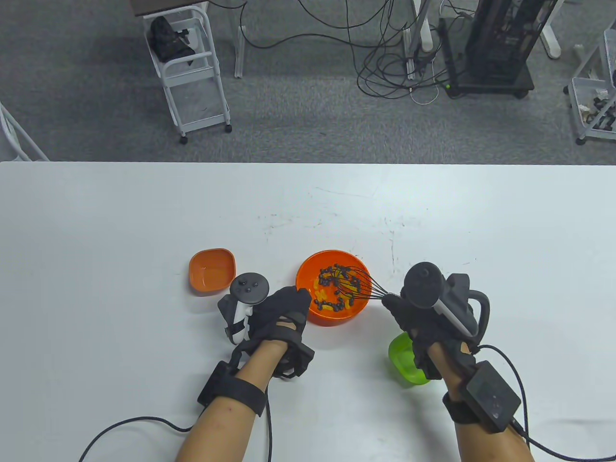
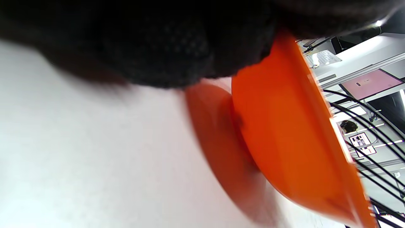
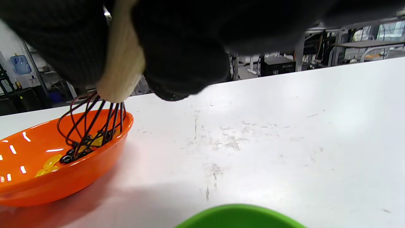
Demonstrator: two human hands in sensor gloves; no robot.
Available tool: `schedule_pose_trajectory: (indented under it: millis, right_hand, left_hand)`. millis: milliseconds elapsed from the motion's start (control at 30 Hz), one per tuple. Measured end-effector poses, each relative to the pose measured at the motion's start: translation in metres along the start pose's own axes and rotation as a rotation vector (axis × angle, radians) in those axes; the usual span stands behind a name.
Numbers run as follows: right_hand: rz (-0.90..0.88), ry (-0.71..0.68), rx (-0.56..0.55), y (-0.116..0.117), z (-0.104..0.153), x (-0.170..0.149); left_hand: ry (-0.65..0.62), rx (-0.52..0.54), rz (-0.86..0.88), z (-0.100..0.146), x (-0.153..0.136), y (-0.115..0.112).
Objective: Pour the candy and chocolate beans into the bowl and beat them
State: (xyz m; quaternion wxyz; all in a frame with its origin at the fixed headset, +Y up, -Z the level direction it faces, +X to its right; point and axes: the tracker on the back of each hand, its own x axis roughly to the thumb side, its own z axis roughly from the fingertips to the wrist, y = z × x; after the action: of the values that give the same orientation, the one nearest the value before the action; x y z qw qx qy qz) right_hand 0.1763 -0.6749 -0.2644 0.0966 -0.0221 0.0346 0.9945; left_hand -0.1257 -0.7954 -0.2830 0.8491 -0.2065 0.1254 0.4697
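In the table view the right hand (image 1: pixel 423 317) covers the handle of the black wire whisk (image 1: pixel 358 284), and its wrist hides part of the lime-green plastic bowl (image 1: pixel 402 358), which the right wrist view cuts off at the bottom edge. The left wrist view is mostly blurred dark glove, and the round orange plastic bowl (image 2: pixel 284 142) runs out of frame there. How the left hand's fingers (image 1: pixel 293 301) meet its rim cannot be told
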Motion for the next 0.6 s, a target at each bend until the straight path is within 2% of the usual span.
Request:
schedule_pose_trajectory:
  millis: [133, 300, 367, 600]
  right_hand:
    - [-0.124, 0.000, 0.062, 0.021, -0.006, -0.001]
    - [-0.207, -0.064, 0.179, 0.030, -0.007, 0.007]
    - [-0.197, -0.086, 0.230, 0.026, -0.005, 0.009]
    - [-0.089, -0.079, 0.165, 0.000, 0.002, 0.001]
  left_hand:
    - [0.003, 0.000, 0.008, 0.000, -0.001, 0.001]
    - [0.007, 0.007, -0.001, 0.000, 0.000, 0.000]
    - [0.013, 0.014, 0.007, 0.000, -0.001, 0.001]
    - [0.008, 0.006, 0.015, 0.001, -0.001, 0.001]
